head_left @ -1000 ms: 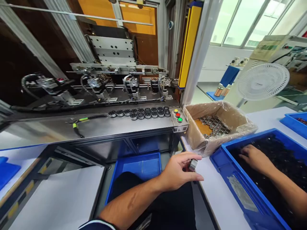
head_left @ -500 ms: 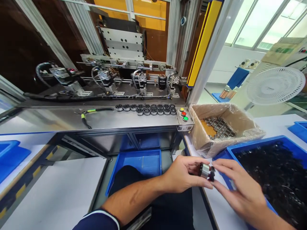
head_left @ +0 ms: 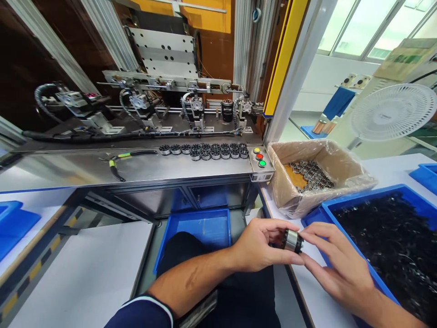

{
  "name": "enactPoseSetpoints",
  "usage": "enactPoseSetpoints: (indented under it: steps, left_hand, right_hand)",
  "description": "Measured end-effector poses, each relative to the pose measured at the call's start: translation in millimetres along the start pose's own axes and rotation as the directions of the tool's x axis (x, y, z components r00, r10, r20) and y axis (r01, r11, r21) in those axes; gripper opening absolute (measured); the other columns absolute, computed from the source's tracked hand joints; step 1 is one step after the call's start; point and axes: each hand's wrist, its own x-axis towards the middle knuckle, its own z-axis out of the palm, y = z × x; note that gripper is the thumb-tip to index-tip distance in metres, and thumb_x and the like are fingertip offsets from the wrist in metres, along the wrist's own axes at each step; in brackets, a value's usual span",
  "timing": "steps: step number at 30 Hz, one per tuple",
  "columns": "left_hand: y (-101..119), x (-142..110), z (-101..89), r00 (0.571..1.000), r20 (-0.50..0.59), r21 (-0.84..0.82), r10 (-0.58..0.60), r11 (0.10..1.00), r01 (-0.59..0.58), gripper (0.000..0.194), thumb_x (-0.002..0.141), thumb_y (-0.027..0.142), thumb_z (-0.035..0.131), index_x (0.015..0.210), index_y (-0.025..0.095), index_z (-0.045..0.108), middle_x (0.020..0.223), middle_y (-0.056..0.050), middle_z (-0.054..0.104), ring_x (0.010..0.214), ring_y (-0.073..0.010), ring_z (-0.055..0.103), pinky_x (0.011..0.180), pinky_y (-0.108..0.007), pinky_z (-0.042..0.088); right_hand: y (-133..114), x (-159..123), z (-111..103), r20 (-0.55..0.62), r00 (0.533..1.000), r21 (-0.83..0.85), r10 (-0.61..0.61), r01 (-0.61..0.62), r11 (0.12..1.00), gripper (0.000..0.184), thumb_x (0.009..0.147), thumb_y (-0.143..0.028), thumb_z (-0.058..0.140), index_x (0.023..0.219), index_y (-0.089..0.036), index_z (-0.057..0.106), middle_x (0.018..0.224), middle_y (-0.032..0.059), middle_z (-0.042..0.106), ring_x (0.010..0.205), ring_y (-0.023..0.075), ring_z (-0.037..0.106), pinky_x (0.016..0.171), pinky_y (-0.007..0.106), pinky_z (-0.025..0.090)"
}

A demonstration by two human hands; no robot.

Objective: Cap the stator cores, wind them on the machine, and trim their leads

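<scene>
Between the fingers of my left hand (head_left: 259, 246) is a steel motor stator core (head_left: 292, 240), lying on its side. Black plastic shows at both of its ends. My right hand (head_left: 343, 262) pinches the black slotted end cap (head_left: 300, 246) at the core's right end with thumb and fingertips, and the cap sits against the steel. Both hands are over the front edge of the white side table (head_left: 309, 291). Left fingers hide part of the core's far end.
A plastic-lined carton (head_left: 290, 200) holds metal cores. Beside it stands a blue bin (head_left: 329, 214) of black plastic parts. Several stators (head_left: 215, 152) line the steel ledge (head_left: 170, 171) near pliers (head_left: 114, 166) and a button box (head_left: 261, 171). A fixture machine (head_left: 164, 54) stands behind.
The black end cap has moved left against the steel core, closing the small gap between them. My hands have come slightly closer together, and the view has shifted a little.
</scene>
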Motion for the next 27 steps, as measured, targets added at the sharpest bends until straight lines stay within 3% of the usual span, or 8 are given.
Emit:
enactPoseSetpoints:
  steps: [4, 7, 16, 27]
  left_hand:
    - [1.1, 0.0, -1.1, 1.0, -0.012, 0.005, -0.008, 1.0, 0.009, 0.052, 0.059, 0.015, 0.09, 0.107, 0.011, 0.07, 0.091, -0.007, 0.076, 0.085, -0.0162, 0.073, 0.087, -0.031, 0.058]
    - [1.4, 0.6, -1.4, 1.0, 0.006, -0.014, -0.008, 1.0, 0.008, 0.051, 0.059, 0.015, 0.089, 0.107, 0.012, 0.07, 0.091, -0.006, 0.076, 0.084, -0.0153, 0.073, 0.088, -0.031, 0.057]
    - [-0.6, 0.1, -3.5, 1.0, 0.007, 0.038, -0.011, 0.999, 0.011, 0.054, 0.06, 0.017, 0.09, 0.11, 0.011, 0.07, 0.094, -0.008, 0.076, 0.088, -0.0184, 0.073, 0.093, -0.035, 0.056]
    - [-3.2, 0.0, -4.9, 0.997, -0.011, 0.073, -0.08, 0.994, 0.08, 0.063, 0.056, 0.026, 0.093, 0.112, 0.012, 0.07, 0.095, -0.009, 0.077, 0.089, -0.0205, 0.074, 0.091, -0.036, 0.057]
  right_hand:
    - [2.8, -1.1, 0.3, 0.014, 1.0, -0.015, 0.02, -0.019, 1.0, 0.042, 0.086, -0.01, 0.068, 0.126, -0.01, 0.055, 0.112, 0.0138, 0.059, 0.107, 0.0216, 0.059, 0.09, 0.034, 0.053]
    - [3.0, -0.8, 0.3, 0.021, 1.0, -0.055, 0.008, -0.007, 0.998, 0.041, 0.089, -0.009, 0.064, 0.128, -0.014, 0.055, 0.113, 0.0125, 0.06, 0.106, 0.0211, 0.06, 0.089, 0.034, 0.054]
    - [1.8, -1.8, -1.3, 0.031, 0.999, -0.079, -0.038, 0.04, 0.996, 0.04, 0.087, -0.007, 0.066, 0.125, -0.01, 0.056, 0.11, 0.0136, 0.06, 0.105, 0.0216, 0.059, 0.089, 0.035, 0.053]
    - [5.5, -4.8, -2.2, 0.027, 0.996, -0.149, -0.082, 0.085, 0.985, 0.058, 0.086, -0.009, 0.066, 0.141, -0.016, 0.05, 0.108, 0.0137, 0.064, 0.099, 0.0241, 0.063, 0.08, 0.039, 0.058]
